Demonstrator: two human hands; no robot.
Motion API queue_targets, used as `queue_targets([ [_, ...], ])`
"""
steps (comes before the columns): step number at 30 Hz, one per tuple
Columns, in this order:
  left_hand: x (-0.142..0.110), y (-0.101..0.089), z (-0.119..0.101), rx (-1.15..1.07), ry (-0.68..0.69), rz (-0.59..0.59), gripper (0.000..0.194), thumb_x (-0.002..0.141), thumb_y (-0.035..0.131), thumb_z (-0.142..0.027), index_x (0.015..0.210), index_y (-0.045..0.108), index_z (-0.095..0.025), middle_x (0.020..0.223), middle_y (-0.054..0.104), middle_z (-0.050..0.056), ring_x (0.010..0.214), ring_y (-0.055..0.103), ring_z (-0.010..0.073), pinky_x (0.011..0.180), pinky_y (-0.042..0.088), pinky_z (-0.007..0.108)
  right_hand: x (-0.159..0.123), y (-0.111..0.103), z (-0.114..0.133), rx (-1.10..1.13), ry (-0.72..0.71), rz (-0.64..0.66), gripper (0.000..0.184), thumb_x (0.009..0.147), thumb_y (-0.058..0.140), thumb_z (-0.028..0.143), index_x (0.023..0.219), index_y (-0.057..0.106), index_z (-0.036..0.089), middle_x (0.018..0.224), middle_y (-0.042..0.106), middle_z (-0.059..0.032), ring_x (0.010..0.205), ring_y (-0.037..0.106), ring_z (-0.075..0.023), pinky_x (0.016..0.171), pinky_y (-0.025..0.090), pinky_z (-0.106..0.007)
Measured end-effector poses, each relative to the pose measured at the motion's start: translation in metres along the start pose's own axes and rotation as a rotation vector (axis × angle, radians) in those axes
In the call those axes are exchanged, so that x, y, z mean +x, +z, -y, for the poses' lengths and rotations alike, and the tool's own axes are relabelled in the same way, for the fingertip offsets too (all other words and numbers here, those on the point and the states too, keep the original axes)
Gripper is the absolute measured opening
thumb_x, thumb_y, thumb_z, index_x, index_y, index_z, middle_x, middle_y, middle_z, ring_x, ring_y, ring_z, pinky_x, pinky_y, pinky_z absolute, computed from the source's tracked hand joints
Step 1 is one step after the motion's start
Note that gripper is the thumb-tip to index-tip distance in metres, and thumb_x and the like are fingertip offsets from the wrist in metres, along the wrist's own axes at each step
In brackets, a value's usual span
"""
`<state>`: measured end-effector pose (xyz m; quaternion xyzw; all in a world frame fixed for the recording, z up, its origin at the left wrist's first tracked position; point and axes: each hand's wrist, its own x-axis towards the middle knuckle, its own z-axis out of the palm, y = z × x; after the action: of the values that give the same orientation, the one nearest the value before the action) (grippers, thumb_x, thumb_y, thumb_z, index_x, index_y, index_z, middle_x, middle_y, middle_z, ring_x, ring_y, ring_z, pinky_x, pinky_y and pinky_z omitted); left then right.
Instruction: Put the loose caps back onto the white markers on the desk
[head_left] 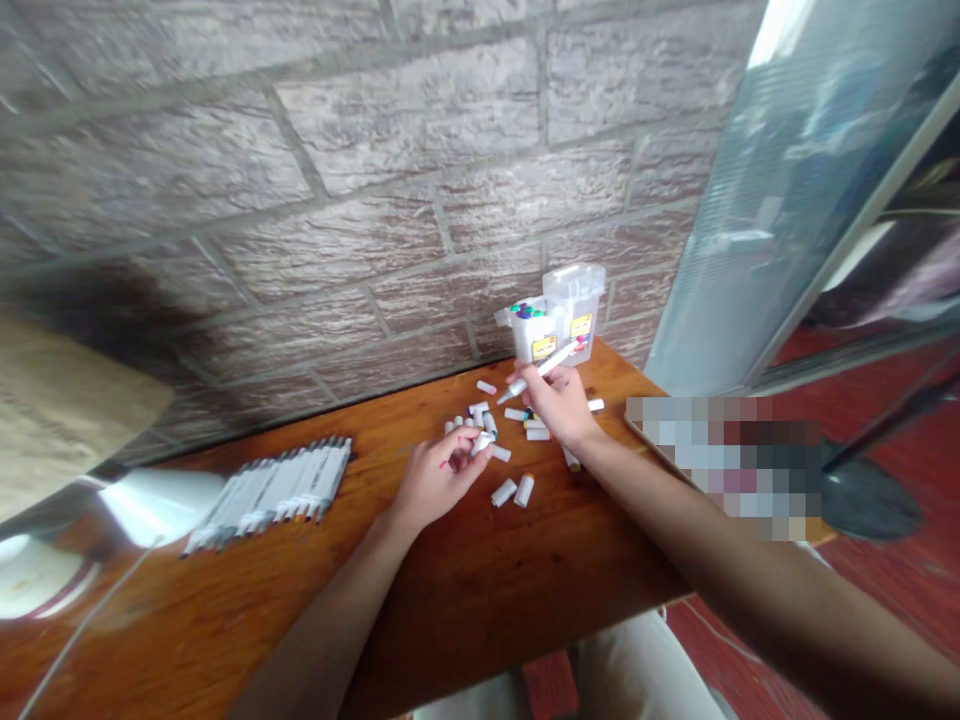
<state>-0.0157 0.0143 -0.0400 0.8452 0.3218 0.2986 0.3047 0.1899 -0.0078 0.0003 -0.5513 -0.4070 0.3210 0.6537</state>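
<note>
My right hand (559,400) grips a white marker (551,365) that slants up to the right, its grey-blue tip end at the lower left. Closed in the fingertips of my left hand (442,475) is a small white marker cap (482,441). Loose white caps (538,429) lie scattered around and between both hands, and two more caps (514,491) sit nearer to me. Behind the right hand stands a clear plastic marker case (529,335) with several coloured marker ends showing at its top.
A row of white markers (274,490) lies side by side on the wooden table (450,600) at left. Beyond it are a white lamp (157,500) and a white round object (41,575). A stone wall (375,250) bounds the back; a glass panel (757,230) stands right.
</note>
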Motion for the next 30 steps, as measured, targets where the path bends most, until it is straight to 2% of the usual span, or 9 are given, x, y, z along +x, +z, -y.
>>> queue_targets([
  [5, 0.002, 0.002, 0.000, -0.009, 0.002, -0.036, 0.024, 0.091, 0.066, -0.040, 0.104, 0.066, -0.020, 0.091, 0.078, 0.004, 0.074, 0.072, 0.0142, 0.066, 0.051, 0.022, -0.001, 0.003, -0.004, 0.024, -0.009, 0.030, 0.041, 0.082, 0.061, 0.050, 0.070, 0.071, 0.013, 0.047, 0.051, 0.0031, 0.044, 0.044, -0.0077, 0.045, 0.032, -0.022],
  [13, 0.001, 0.006, 0.000, -0.011, 0.036, -0.045, 0.021, 0.090, 0.068, -0.037, 0.100, 0.061, -0.020, 0.097, 0.079, 0.005, 0.083, 0.075, 0.0160, 0.070, 0.054, 0.022, 0.000, 0.001, -0.003, 0.006, -0.050, 0.043, 0.042, 0.086, 0.060, 0.050, 0.071, 0.073, 0.013, 0.046, 0.052, 0.0029, 0.042, 0.045, -0.0072, 0.044, 0.029, -0.021],
  [19, 0.003, 0.006, -0.003, -0.045, 0.006, -0.011, 0.020, 0.092, 0.066, -0.038, 0.099, 0.058, -0.020, 0.097, 0.080, 0.005, 0.084, 0.076, 0.0166, 0.071, 0.055, 0.022, -0.002, 0.002, 0.004, 0.031, -0.002, 0.024, 0.040, 0.084, 0.063, 0.049, 0.069, 0.072, 0.012, 0.046, 0.052, 0.0033, 0.042, 0.043, -0.0064, 0.043, 0.029, -0.021],
  [23, 0.002, 0.006, -0.005, -0.028, 0.013, -0.032, 0.022, 0.091, 0.067, -0.038, 0.096, 0.056, -0.020, 0.095, 0.080, 0.006, 0.082, 0.076, 0.0168, 0.070, 0.056, 0.023, -0.002, 0.001, 0.007, 0.028, -0.004, 0.019, 0.038, 0.084, 0.062, 0.046, 0.069, 0.073, 0.012, 0.045, 0.050, 0.0038, 0.041, 0.040, -0.0056, 0.042, 0.026, -0.020],
  [30, 0.002, 0.007, -0.002, -0.064, -0.008, -0.020, 0.022, 0.089, 0.069, -0.038, 0.094, 0.056, -0.020, 0.093, 0.079, 0.005, 0.083, 0.076, 0.0168, 0.071, 0.056, 0.023, -0.002, 0.002, 0.001, 0.009, -0.038, 0.029, 0.041, 0.085, 0.062, 0.050, 0.070, 0.072, 0.013, 0.046, 0.052, 0.0032, 0.042, 0.043, -0.0068, 0.043, 0.028, -0.021],
])
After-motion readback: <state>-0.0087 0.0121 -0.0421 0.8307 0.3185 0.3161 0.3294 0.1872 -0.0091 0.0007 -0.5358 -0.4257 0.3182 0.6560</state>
